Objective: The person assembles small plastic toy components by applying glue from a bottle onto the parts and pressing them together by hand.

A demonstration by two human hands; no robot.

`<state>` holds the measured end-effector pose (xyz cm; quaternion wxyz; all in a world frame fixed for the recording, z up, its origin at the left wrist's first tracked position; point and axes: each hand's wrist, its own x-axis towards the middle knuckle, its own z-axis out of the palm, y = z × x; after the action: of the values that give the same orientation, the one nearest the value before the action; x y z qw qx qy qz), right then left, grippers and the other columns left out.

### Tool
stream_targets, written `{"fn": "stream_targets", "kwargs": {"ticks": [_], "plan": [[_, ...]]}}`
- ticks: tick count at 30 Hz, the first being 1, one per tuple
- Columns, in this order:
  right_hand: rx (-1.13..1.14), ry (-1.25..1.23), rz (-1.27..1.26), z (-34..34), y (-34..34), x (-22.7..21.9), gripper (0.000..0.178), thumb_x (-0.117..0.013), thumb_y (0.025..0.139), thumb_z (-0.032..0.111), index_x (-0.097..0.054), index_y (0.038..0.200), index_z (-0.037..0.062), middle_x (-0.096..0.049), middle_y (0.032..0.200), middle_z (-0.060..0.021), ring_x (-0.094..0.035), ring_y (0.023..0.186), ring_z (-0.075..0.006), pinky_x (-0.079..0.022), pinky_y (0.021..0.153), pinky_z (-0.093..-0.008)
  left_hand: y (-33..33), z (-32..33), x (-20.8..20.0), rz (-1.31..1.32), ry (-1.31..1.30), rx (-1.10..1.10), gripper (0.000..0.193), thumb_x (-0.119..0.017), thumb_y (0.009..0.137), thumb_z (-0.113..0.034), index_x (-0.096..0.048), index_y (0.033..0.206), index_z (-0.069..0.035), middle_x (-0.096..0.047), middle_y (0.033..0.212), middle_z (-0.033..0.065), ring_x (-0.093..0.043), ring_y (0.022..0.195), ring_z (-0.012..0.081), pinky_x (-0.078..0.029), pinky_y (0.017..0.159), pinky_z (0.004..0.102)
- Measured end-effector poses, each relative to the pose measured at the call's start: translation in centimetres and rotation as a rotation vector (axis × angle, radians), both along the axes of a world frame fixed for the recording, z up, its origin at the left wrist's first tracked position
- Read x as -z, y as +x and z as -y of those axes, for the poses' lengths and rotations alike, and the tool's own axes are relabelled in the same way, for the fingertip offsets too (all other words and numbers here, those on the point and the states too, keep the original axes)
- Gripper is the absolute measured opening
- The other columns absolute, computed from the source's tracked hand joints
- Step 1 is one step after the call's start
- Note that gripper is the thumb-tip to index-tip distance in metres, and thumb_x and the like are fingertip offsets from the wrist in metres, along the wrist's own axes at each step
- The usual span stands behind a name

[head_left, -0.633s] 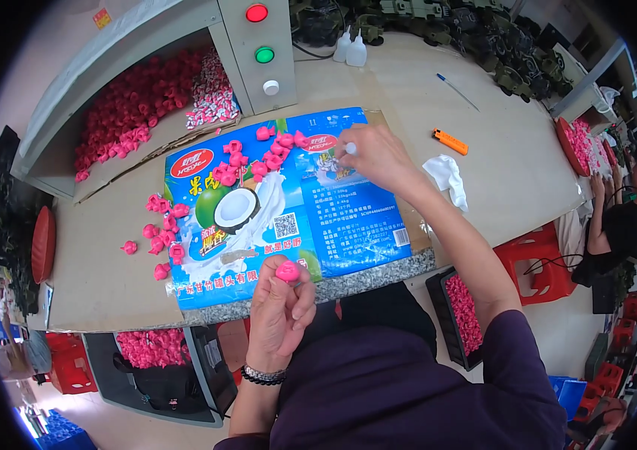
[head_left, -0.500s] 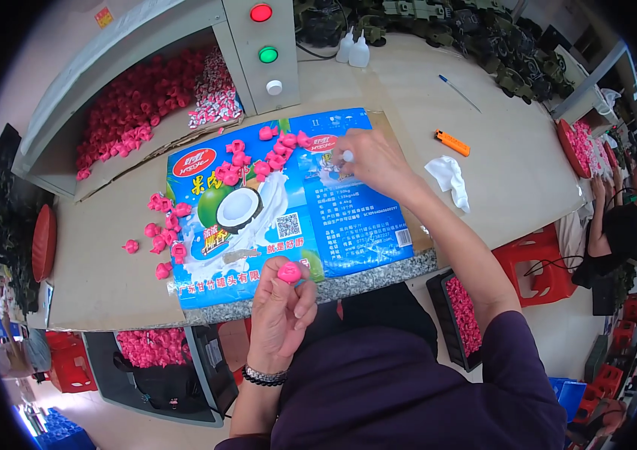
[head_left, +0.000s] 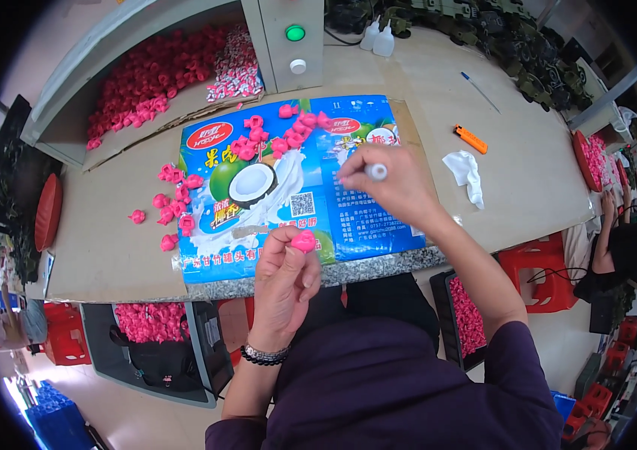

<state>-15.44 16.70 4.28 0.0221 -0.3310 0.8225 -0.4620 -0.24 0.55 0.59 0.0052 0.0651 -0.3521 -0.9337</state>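
My left hand [head_left: 282, 281] is closed, with a small rounded pink piece [head_left: 304, 241] pinched between thumb and fingers above the front edge of the bench. To its right, over the blue printed cardboard sheet [head_left: 367, 225], my right hand [head_left: 401, 184] curls around a slim tool with a round white end [head_left: 376, 172]; most of the tool is hidden in the fingers. A pink speck shows at that hand's fingertips, too small to name. Several like pink pieces [head_left: 256, 133] lie across the sheet's upper part, and more pink pieces [head_left: 176, 196] are scattered along its left edge.
A grey cabinet [head_left: 286, 60] with push buttons holds a heap of pink pieces [head_left: 138, 82] and small pink-white parts [head_left: 236, 71]. White squeeze bottles [head_left: 383, 41], an orange lighter or cutter [head_left: 470, 139], a white tissue [head_left: 465, 176] and a pen [head_left: 480, 91] lie on the bench. Another person sits far right.
My right hand has moved nearer to my left hand, bringing the white-ended tool closer. The left hand keeps its pink piece. The whole view has shifted slightly.
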Motion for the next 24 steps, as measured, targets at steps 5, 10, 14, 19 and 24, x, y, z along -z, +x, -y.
{"fn": "stream_targets", "kwargs": {"ticks": [5,10,14,19,24], "plan": [[-0.058,-0.187,0.285,0.4,5.3,-1.2,0.010,-0.073,0.077,0.004,-0.065,0.082,0.0013,-0.064,0.079,-0.0059,-0.061,0.073,-0.0132,-0.048,0.066,-0.0263,-0.3,-0.2,0.5,-0.013,-0.157,-0.025,0.026,-0.057,0.096,-0.027,-0.048,0.111,-0.008,-0.052,0.078,0.0006,-0.039,0.053,0.0049,-0.029,0.041,0.0163],[-0.056,-0.254,0.102,0.6,6.0,0.2,0.012,-0.075,0.076,0.003,-0.064,0.081,0.0011,-0.064,0.079,-0.0057,-0.061,0.071,-0.0135,-0.047,0.062,-0.0264,-0.3,-0.7,0.2,0.021,-0.293,-0.058,0.021,-0.057,0.096,-0.021,-0.050,0.108,-0.006,-0.049,0.070,-0.0003,-0.040,0.052,0.0039,-0.030,0.040,0.0167],[-0.052,-0.245,0.081,0.7,6.1,0.2,0.012,-0.075,0.075,0.003,-0.064,0.079,0.0010,-0.064,0.077,-0.0056,-0.061,0.071,-0.0142,-0.047,0.061,-0.0269,-0.3,-0.7,0.0,0.034,-0.318,-0.067,0.018,-0.059,0.095,-0.017,-0.051,0.106,-0.005,-0.050,0.072,-0.0012,-0.041,0.052,0.0032,-0.029,0.041,0.0166],[-0.060,-0.253,0.159,0.5,6.3,0.2,0.012,-0.074,0.076,0.003,-0.064,0.081,0.0008,-0.063,0.078,-0.0068,-0.061,0.072,-0.0161,-0.047,0.063,-0.0288,-0.2,-0.6,0.2,0.028,-0.375,-0.071,0.022,-0.065,0.092,-0.016,-0.054,0.107,-0.005,-0.052,0.074,-0.0042,-0.040,0.055,0.0005,-0.030,0.045,0.0162],[-0.094,-0.296,0.329,0.1,5.6,0.9,0.014,-0.077,0.072,0.000,-0.064,0.079,0.0015,-0.063,0.079,-0.0053,-0.060,0.072,-0.0138,-0.047,0.064,-0.0266,-0.5,0.1,0.6,-0.009,-0.465,0.010,0.020,-0.066,0.091,-0.017,-0.059,0.104,-0.003,-0.054,0.072,-0.0057,-0.039,0.056,-0.0013,-0.028,0.046,0.0156]]}}
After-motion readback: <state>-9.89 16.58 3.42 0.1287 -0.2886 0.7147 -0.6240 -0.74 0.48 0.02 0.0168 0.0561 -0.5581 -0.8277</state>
